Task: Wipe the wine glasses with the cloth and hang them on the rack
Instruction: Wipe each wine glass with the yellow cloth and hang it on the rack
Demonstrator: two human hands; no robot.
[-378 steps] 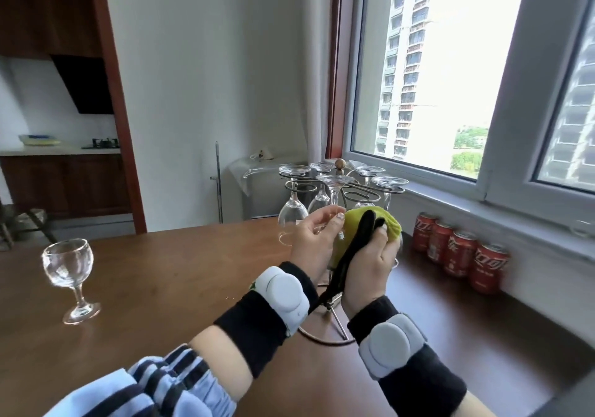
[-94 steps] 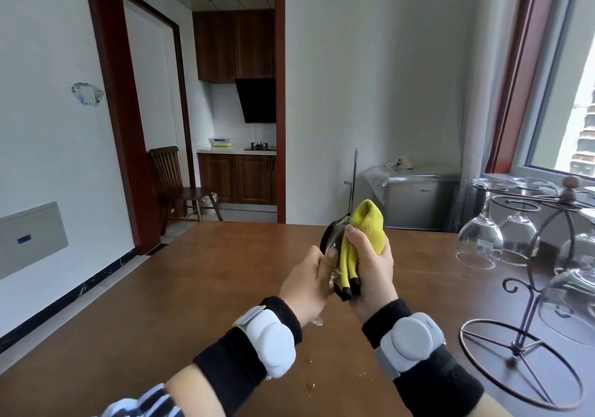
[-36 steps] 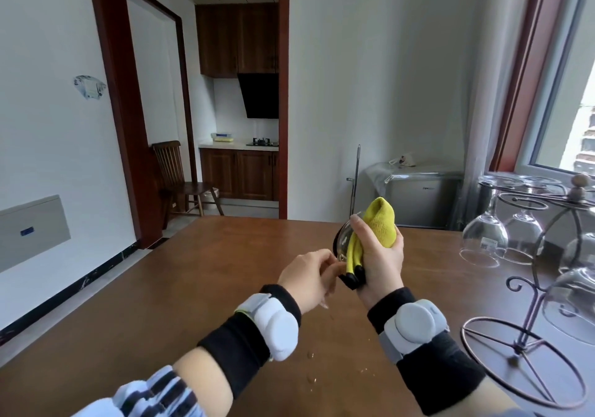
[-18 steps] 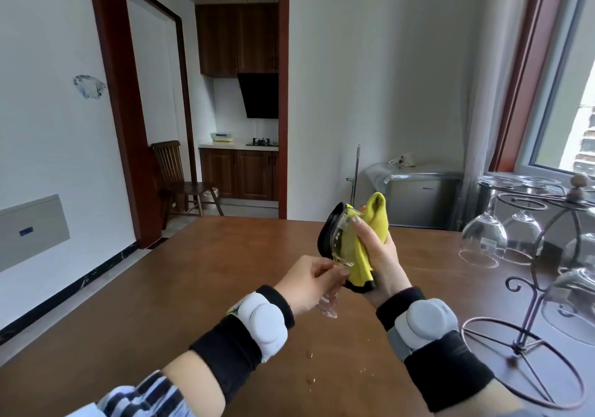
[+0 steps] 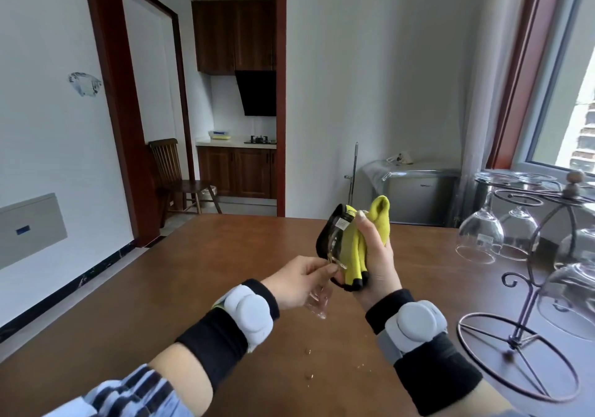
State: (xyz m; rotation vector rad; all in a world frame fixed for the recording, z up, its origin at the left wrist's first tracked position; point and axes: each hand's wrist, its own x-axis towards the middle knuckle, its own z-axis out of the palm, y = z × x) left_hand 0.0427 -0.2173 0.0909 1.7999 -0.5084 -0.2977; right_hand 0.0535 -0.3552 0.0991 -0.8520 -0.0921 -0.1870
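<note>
Glass [image 5: 335, 242] held tilted above table [image 5: 199, 275], between both hands, left of rack [image 5: 528, 320]. Left hand [image 5: 297, 283] pinched stem near base, fingers curled. Right hand [image 5: 375, 255] clamped yellow-black cloth [image 5: 357, 246] round bowl, fingertips pressing cloth on rim. Other glasses [image 5: 479, 229] hung upside down on rack. Small droplets [image 5: 309, 376] lay on table below hands.
</note>
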